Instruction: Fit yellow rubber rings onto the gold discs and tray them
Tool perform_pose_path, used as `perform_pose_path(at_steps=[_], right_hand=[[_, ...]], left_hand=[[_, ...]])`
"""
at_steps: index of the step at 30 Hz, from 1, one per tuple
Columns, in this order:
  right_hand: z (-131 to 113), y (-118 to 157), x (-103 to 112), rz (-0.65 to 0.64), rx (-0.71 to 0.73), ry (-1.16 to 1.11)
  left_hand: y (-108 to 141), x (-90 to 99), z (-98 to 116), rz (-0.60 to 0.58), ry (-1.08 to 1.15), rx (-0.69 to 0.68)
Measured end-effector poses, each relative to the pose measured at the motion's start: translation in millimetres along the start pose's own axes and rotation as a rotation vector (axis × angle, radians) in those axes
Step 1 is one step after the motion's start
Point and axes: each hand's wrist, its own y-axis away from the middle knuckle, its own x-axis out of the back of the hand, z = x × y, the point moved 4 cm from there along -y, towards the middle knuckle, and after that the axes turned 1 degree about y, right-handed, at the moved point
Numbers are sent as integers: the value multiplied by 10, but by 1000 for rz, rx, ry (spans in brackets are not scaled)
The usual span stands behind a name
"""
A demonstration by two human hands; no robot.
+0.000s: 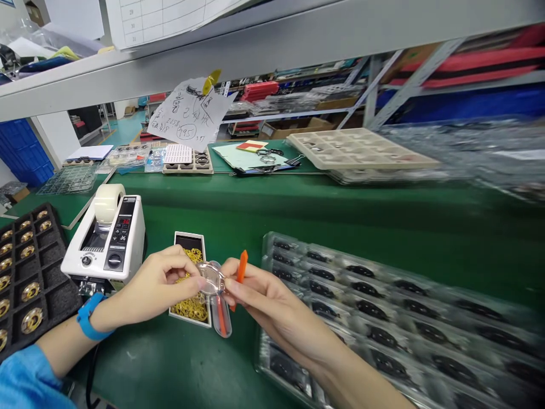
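Note:
In front of me, both hands hold a round, shiny, rose-toned watch case (212, 279) with a glassy middle. My left hand (172, 284) pinches its left edge between thumb and fingers. The right edge sits in the fingers of my right hand (261, 289), which also grips a pointed orange plastic stick (241, 271). Under the watch case lies a clear, round-ended piece with an orange-red strip (222, 318). Just behind my left fingers, a white box (204, 241) contains many small yellow parts (189, 308), partly covered by the hand.
A white tape dispenser (138, 227) stands left, beside a black compartment tray (53, 261) of gold round parts. Clear trays (293, 318) with dark pieces cover the right. Behind are a beige tray (353, 145), a clipboard (251, 159) and a low overhead shelf beam (255, 57).

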Motion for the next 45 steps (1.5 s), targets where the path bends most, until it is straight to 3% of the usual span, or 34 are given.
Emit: perform_pose_path(at_steps=[7,12,16,19,22,24,30,33,39,45], right_hand=[[-5,-10,-28,2,26,52],[-7,-10,-25,42,78,153],[-30,-6,0,42,82,145],[-21,-4,5,31,67,122],[46,-7,-15,10,67,83],[101,-6,-33,2,85,48],[125,48,-129,16,95,-72],[87,66,-200,-12,93,-91],[83,58,-256,-55,86,-132],[68,28,-295,-86,85,-142]], left_hand=[[30,-15,9,68,-139,-22],[72,-25,69,201,-449,-46],[102,63,144,354,-700,-191],[133,90,192,419,-636,-405],[153,21,202,354,-532,-588],[155,-28,195,314,-527,-626],[105,-56,156,142,-386,-517],[93,-81,141,57,-336,-525],[88,-124,132,-34,-358,-529],[83,-107,130,-126,-319,-445]])
